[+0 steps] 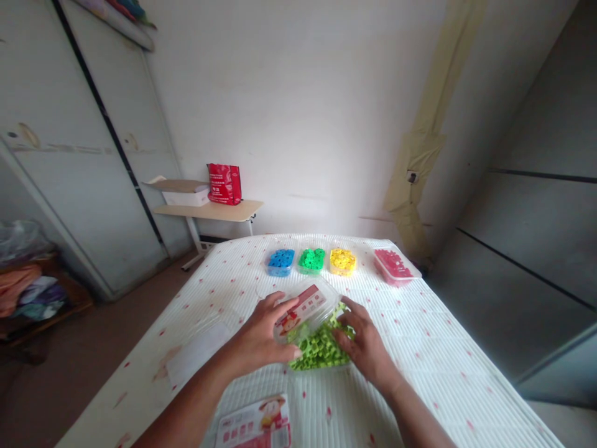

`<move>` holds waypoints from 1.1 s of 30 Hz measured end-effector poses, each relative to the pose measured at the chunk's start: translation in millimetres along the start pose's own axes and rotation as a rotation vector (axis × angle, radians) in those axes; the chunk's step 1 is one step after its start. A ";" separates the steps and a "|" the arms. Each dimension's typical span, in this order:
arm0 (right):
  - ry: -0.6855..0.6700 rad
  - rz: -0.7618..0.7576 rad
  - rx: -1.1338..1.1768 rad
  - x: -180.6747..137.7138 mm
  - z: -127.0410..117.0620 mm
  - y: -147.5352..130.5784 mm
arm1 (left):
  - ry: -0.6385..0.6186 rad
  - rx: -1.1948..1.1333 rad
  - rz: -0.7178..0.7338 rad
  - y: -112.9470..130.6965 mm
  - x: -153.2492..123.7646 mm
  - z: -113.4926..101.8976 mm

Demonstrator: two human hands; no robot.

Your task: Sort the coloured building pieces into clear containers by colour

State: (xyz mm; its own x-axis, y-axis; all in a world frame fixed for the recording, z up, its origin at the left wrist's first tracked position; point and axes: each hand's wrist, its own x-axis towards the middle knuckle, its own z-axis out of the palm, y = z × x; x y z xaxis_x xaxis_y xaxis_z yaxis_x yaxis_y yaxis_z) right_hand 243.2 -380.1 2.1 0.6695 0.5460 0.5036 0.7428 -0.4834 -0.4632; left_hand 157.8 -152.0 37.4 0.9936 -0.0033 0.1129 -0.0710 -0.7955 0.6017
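Note:
A clear plastic box full of green pieces point(319, 348) sits on the white table point(420, 348) in front of me. Its clear lid with a red label point(305, 308) is tilted up over the box's far left side. My left hand point(263, 336) curls around the lid's near edge, thumb under it. My right hand point(364, 342) rests on the box's right side, fingers bent against the rim and the green pieces.
At the table's far edge stand small tubs of blue point(280, 262), green point(311, 261) and yellow point(342, 262) pieces and a box of red pieces point(395, 266). Another labelled lid point(255, 424) lies near me. A side table with a red bag point(224, 184) stands by the wall.

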 end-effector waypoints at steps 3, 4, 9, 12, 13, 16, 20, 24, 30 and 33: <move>0.062 -0.007 -0.111 1.1 -2.4 -3.7 | 0.024 0.009 0.009 -2.6 -0.6 -0.9; 0.069 -0.007 -0.166 1.4 -2.7 -5.9 | 0.025 0.013 0.003 -3.6 -0.8 -0.9; 0.000 -0.011 -0.354 0.7 -5.2 -17.9 | 0.017 0.008 -0.010 -5.7 -2.5 -0.9; -0.024 -0.039 -0.339 -1.6 -10.5 -18.2 | -0.001 0.012 -0.021 -3.0 -3.5 -3.0; -0.025 -0.047 -0.314 -2.4 -12.2 -16.3 | -0.010 0.010 -0.027 -1.6 -3.8 -3.9; 0.038 -0.015 -0.230 -4.1 -15.0 -6.4 | -0.041 -0.019 -0.041 2.4 -4.7 -5.8; 0.122 0.040 -0.110 -5.6 -11.0 4.6 | -0.060 -0.041 -0.050 5.0 -6.2 -3.9; -0.027 -0.021 -0.011 -8.5 -3.6 6.1 | -0.082 -0.024 -0.033 9.6 -7.5 1.7; 0.193 0.237 0.225 -11.3 -6.8 23.2 | -0.111 0.056 0.005 19.4 -7.6 18.8; 0.196 0.507 0.536 -11.6 -16.6 28.6 | -0.086 0.106 0.042 19.1 -4.1 29.9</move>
State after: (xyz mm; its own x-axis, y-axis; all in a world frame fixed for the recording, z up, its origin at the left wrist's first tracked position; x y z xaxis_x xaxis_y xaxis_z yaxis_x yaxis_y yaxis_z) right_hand 256.8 -411.6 -4.9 0.9538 0.1905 0.2321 0.2715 -0.2167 -0.9377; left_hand 154.9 -185.3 24.8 0.9942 -0.0863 0.0648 -0.1074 -0.8531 0.5105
